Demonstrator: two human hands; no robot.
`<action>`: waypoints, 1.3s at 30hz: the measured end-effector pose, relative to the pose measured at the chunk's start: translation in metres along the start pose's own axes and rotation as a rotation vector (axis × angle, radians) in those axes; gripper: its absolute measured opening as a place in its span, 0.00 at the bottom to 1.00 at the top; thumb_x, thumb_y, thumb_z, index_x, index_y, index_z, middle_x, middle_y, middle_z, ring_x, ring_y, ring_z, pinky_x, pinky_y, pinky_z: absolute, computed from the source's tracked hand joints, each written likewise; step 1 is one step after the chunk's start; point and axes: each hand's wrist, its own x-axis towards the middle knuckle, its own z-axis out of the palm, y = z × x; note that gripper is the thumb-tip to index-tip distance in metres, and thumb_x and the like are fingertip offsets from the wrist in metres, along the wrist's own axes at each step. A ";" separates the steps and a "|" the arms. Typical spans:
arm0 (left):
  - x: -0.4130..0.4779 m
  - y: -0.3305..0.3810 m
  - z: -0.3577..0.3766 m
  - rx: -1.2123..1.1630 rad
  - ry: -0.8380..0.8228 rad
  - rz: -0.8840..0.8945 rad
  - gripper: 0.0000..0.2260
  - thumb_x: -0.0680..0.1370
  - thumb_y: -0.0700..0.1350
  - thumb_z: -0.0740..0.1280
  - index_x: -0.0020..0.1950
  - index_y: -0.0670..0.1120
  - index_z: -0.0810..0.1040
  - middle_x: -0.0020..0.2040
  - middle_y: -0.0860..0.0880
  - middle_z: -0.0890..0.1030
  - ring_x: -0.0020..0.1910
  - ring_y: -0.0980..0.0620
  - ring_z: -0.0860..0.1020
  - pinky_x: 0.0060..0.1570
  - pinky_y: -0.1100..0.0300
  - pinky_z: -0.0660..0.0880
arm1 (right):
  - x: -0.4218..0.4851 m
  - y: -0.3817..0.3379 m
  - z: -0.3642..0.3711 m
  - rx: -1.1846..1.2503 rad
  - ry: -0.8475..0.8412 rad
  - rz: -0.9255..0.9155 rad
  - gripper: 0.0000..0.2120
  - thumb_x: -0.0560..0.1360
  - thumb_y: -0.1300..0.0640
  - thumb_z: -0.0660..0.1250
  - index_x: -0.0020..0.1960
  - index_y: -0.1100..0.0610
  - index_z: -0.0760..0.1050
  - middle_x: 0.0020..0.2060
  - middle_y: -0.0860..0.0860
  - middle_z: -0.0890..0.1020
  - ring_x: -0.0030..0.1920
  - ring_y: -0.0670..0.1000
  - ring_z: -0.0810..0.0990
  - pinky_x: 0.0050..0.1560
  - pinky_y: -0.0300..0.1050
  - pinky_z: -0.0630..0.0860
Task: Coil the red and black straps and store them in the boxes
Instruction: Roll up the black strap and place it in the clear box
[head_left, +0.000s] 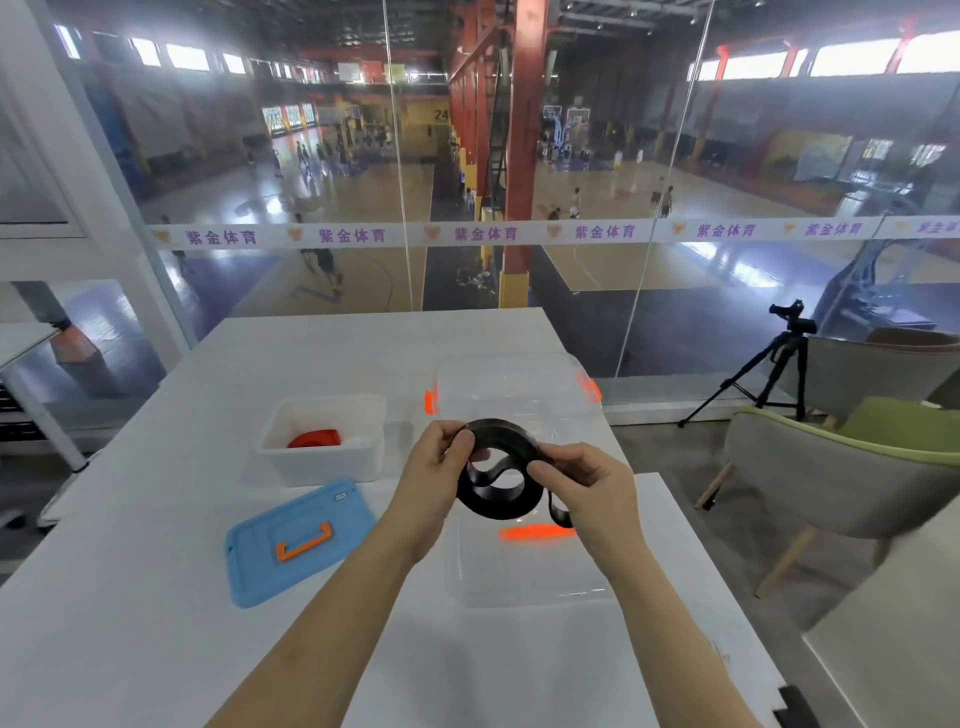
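Observation:
I hold a black strap (496, 478) in the air above the white table (156, 597); it is looped into loose folds. My left hand (441, 462) pinches its upper left loop, and my right hand (582, 480) grips its right side, a short end hanging below. A red strap (314, 438) lies coiled inside the white box (322, 457) at the left. A clear box (514, 389) with orange latches stands behind my hands. A clear lid (524, 566) with an orange handle lies flat under them.
A blue lid (298, 540) with an orange handle lies on the table at the front left. A green and grey chair (841, 467) and a tripod with a camera (779, 358) stand to the right. A glass wall rises behind the table.

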 end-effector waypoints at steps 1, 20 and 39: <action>0.005 0.000 -0.006 0.054 -0.025 0.002 0.07 0.87 0.47 0.61 0.60 0.50 0.78 0.55 0.48 0.85 0.55 0.53 0.83 0.64 0.46 0.79 | 0.004 -0.001 0.003 -0.010 0.008 0.008 0.09 0.73 0.68 0.79 0.50 0.57 0.89 0.46 0.52 0.91 0.50 0.54 0.90 0.57 0.49 0.83; 0.065 -0.015 -0.044 0.033 -0.074 -0.142 0.13 0.87 0.49 0.58 0.56 0.46 0.80 0.47 0.51 0.85 0.42 0.61 0.81 0.53 0.57 0.76 | 0.045 0.007 0.066 -0.072 0.133 0.030 0.11 0.75 0.67 0.76 0.50 0.52 0.89 0.52 0.43 0.89 0.55 0.45 0.87 0.54 0.35 0.81; 0.212 -0.077 -0.006 -0.278 0.155 -0.471 0.21 0.88 0.52 0.56 0.63 0.37 0.78 0.56 0.36 0.85 0.59 0.41 0.83 0.62 0.47 0.78 | 0.183 0.099 0.068 -0.406 0.055 0.010 0.17 0.72 0.66 0.80 0.59 0.55 0.85 0.55 0.47 0.80 0.51 0.43 0.83 0.46 0.36 0.83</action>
